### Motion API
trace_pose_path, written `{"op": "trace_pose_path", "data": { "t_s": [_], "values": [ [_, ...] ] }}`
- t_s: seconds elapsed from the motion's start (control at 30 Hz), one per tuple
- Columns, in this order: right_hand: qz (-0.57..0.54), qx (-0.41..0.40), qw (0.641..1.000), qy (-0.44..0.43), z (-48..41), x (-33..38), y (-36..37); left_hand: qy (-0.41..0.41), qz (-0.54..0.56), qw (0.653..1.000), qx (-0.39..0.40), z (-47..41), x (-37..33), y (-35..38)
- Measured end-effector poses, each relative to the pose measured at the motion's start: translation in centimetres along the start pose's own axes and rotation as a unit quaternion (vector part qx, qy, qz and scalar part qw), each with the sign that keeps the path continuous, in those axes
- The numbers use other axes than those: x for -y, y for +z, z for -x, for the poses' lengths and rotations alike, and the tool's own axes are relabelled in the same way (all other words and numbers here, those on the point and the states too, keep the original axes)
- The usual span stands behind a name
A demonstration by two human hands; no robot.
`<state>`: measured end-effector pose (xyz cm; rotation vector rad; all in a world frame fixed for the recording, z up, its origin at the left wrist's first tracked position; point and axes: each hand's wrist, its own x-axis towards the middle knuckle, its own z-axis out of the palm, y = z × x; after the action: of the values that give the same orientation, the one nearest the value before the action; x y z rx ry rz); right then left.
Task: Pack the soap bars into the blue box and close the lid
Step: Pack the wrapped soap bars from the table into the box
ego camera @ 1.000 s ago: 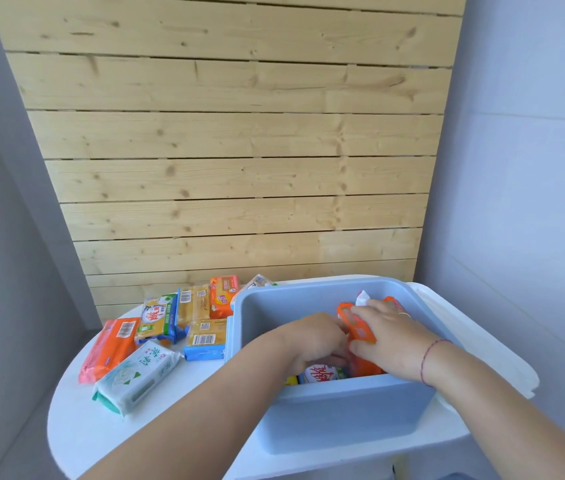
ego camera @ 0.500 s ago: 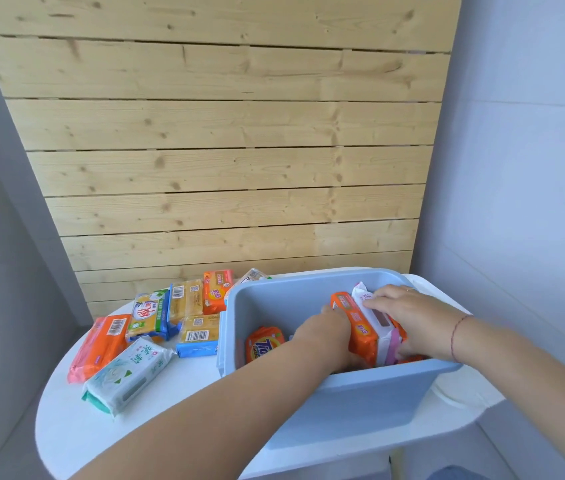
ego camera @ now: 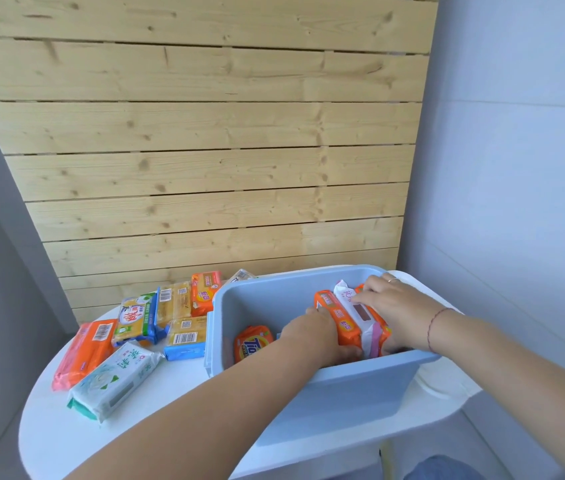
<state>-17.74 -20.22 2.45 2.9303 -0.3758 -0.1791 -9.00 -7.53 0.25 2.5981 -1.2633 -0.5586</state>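
The open blue box (ego camera: 336, 393) stands on the right part of the white table (ego camera: 156, 424). Inside it, my left hand (ego camera: 312, 332) presses against an upright orange soap pack (ego camera: 338, 318). My right hand (ego camera: 393, 308) lies on top of a white and pink soap pack (ego camera: 357, 310) standing beside it. An orange Tide bar (ego camera: 252, 342) rests low at the box's left side. Several wrapped soap bars lie on the table to the left, among them a white and green pack (ego camera: 114, 379) and an orange pack (ego camera: 85, 351).
A white lid (ego camera: 447, 386) lies under and behind the box at the table's right end. A wooden slat wall (ego camera: 205, 168) rises right behind the table, with grey walls on both sides. More soap bars (ego camera: 184, 337) crowd the table's back left.
Both hands have stood the orange and white packs upright against the box's right side. The Tide bar at the left of the box has come into view.
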Motion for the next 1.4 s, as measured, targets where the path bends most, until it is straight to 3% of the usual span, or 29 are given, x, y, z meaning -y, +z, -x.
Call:
{"op": "trace_pose_path", "data": {
  "t_s": [0.13, 0.27, 0.37, 0.5, 0.6, 0.67, 0.77, 0.87, 0.97, 1.07, 1.23, 1.4],
  "values": [
    [0.021, 0.047, 0.999, 0.017, -0.2, 0.6, -0.1, 0.031, 0.073, 0.996, 0.049, 0.9, 0.7, -0.4],
    [-0.045, 0.099, 0.994, 0.025, 0.3, 1.0, -1.3, 0.042, 0.117, 0.986, 0.111, 2.1, 1.3, -2.0],
    [-0.091, 0.086, 0.991, 0.046, 1.0, 1.9, -2.3, 0.052, 0.111, 0.987, 0.101, 3.0, 1.7, -3.5],
    [-0.128, -0.003, 0.991, 0.03, 1.2, 4.4, -5.0, 0.068, 0.133, 0.989, 0.014, 4.8, 3.8, -5.6],
    [-0.176, -0.08, 0.981, -0.034, -0.8, 8.2, -8.0, 0.093, 0.242, 0.957, -0.133, 6.2, 8.3, -7.4],
    [-0.199, -0.095, 0.972, -0.081, -3.6, 11.5, -9.7, 0.055, 0.276, 0.927, -0.249, 7.2, 12.6, -8.0],
    [-0.175, -0.052, 0.974, -0.133, -8.7, 16.8, -10.9, -0.105, 0.223, 0.917, -0.313, 7.3, 20.3, -6.8],
    [-0.09, 0.049, 0.981, -0.163, -12.9, 21.9, -10.7, -0.214, 0.096, 0.947, -0.219, 7.3, 26.2, -4.1],
    [0.05, 0.184, 0.974, -0.122, -16.7, 24.8, -9.2, -0.246, 0.076, 0.953, -0.159, 6.7, 28.5, -1.7],
    [0.167, 0.27, 0.948, -0.029, -19.1, 25.7, -7.8, -0.249, 0.021, 0.956, -0.153, 5.6, 28.8, -0.1],
    [0.232, 0.289, 0.927, -0.056, -19.3, 27.1, -7.2, -0.268, -0.074, 0.942, -0.187, 4.9, 28.9, 0.8],
    [0.206, 0.276, 0.936, -0.073, -20.4, 27.8, -4.2, -0.257, 0.011, 0.931, -0.258, 4.8, 29.4, 1.1]
  ]
}}
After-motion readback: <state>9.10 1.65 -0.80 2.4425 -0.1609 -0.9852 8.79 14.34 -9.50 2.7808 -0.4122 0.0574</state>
